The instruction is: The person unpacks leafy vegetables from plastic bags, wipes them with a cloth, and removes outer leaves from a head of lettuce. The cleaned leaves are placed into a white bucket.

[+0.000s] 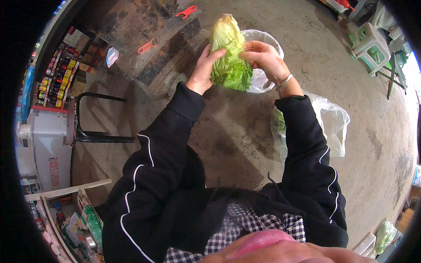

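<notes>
A pale yellow-green head of leafy cabbage [227,42], probably Chinese cabbage, is held up in front of me with its cut base away from me. Its frilly, greener leaf tips point towards me. My left hand [205,67] grips its left side, thumb lying over the front. With bent fingers and thumb, my right hand [266,59] pinches at the leaves along the right edge; the fingertips are partly hidden. Behind the cabbage and right hand is a white plastic-lined container [276,41]. Under my right forearm, a clear plastic bag [334,115] holds some green leaves [280,121].
Two red-orange peelers, one nearer [148,46] and one farther [186,12], lie on a dark, worn low table [123,29]. A black-framed chair [105,139] and goods-filled shelves [61,82] stand left. Pale plastic stools [371,47] stand at the far right on the concrete floor [371,138].
</notes>
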Available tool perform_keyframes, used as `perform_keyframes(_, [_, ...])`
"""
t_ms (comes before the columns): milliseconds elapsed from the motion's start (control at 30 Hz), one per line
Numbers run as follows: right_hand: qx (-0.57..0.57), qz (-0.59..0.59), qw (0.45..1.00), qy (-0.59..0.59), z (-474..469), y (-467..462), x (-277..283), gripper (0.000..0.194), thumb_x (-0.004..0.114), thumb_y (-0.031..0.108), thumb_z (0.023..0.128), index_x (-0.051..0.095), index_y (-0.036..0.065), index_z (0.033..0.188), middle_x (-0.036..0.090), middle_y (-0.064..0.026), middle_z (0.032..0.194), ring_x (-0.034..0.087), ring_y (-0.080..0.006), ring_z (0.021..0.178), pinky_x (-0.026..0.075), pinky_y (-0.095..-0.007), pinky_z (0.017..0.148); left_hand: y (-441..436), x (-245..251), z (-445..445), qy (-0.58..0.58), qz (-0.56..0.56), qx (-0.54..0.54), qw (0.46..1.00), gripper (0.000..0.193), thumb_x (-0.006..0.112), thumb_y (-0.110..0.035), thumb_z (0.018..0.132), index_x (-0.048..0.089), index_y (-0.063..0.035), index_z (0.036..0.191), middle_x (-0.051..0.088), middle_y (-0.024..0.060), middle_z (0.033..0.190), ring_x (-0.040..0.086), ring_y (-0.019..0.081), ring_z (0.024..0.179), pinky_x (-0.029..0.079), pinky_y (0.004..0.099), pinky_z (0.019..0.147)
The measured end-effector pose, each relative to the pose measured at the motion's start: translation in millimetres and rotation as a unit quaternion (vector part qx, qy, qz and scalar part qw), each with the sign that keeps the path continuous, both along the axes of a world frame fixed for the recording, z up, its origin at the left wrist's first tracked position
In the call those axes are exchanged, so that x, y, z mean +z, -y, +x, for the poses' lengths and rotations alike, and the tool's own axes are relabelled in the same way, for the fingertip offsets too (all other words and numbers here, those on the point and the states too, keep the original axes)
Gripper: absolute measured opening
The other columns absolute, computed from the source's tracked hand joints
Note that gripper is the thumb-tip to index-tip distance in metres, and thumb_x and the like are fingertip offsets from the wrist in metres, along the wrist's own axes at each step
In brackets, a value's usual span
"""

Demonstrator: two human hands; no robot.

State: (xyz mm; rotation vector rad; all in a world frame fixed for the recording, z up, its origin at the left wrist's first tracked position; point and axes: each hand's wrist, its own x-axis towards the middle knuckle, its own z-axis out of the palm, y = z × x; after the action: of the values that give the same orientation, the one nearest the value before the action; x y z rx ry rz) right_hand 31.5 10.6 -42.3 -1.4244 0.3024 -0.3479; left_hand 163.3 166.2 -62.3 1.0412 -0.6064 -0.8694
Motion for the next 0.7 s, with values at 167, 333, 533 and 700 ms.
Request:
perform_keyframes(167, [0.031,0.121,0.992,-0.008,3.5,10.6,-11.1,0.015,0.068,0.009,0.082,0.067,0.002,0.095,0.058,0.0035,0.072,0.05,-0.0033,0.059,0.037,-0.0173,0.053,-0.3,-1.8,5.8,-0.02,0.009,-0.029,0.999,0.054,0.06,-0.026,0.09,0.044,-0.0048,0.137,0.057,0.0074,0.126,0.058,0.0175,0.112,0.048,0.0351,0.095])
perform_keyframes(333, [0.058,0.223,0.972,0.048,-1.4,19.0,-10.5,0.007,0.067,0.008,0.084,0.067,0.003,0.089,0.057,0.0038,0.066,0.048,-0.0044,0.054,0.036,-0.018,0.05,-4.7,-3.7,12.9,-0.062,0.015,-0.043,0.997,0.051,0.061,-0.03,0.089,0.05,-0.0043,0.131,0.061,0.0082,0.119,0.06,0.018,0.107,0.049,0.0353,0.093])
perform_keyframes(533, [0.05,0.322,0.939,0.11,-6.1,47.1,-10.3,0.006,0.065,0.008,0.085,0.066,0.006,0.091,0.054,0.0064,0.059,0.048,-0.0044,0.049,0.039,-0.0182,0.049,-18.5,-6.1,30.1,-0.217,-0.009,-0.081,0.973,0.049,0.061,-0.036,0.088,0.057,-0.0042,0.125,0.065,0.0109,0.117,0.063,0.0249,0.105,0.05,0.0393,0.096])
perform_keyframes(700, [-0.086,0.241,0.96,0.117,-2.2,64.1,-15.6,0.006,0.064,0.007,0.086,0.064,0.005,0.092,0.057,0.0047,0.065,0.052,-0.0054,0.054,0.042,-0.0174,0.051,-21.3,-17.1,43.4,-0.302,-0.094,-0.13,0.94,0.047,0.055,-0.039,0.091,0.061,-0.004,0.122,0.064,0.0123,0.122,0.061,0.0257,0.112,0.047,0.0422,0.1])
